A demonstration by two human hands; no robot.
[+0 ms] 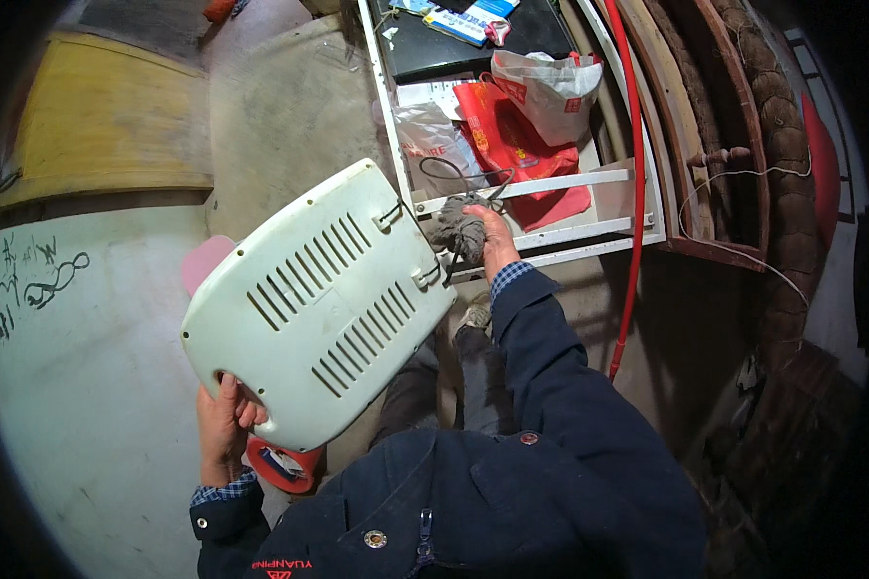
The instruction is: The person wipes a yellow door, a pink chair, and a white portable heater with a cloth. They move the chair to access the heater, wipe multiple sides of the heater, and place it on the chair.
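My left hand (230, 416) grips a pale green plastic panel (311, 304) through the handle hole at its lower left corner. Two groups of vent slots and several screw holes show on the panel, which looks like the back of an electric heater. My right hand (487, 233) is closed on a crumpled grey cloth (463, 228) just beyond the panel's right edge. A dark cord (445, 174) loops out above the cloth. Short dark ties or cord pieces pass through two brackets (426, 276) on that edge.
A white metal frame (572, 235) holds plastic bags (521, 137) and a black top (478, 36) with papers. A red pole (634, 181) stands at right, near wooden furniture (724, 246). A yellow board (108, 116) and a pale marked surface (101, 362) lie left; a red bin (286, 467) stands below the panel.
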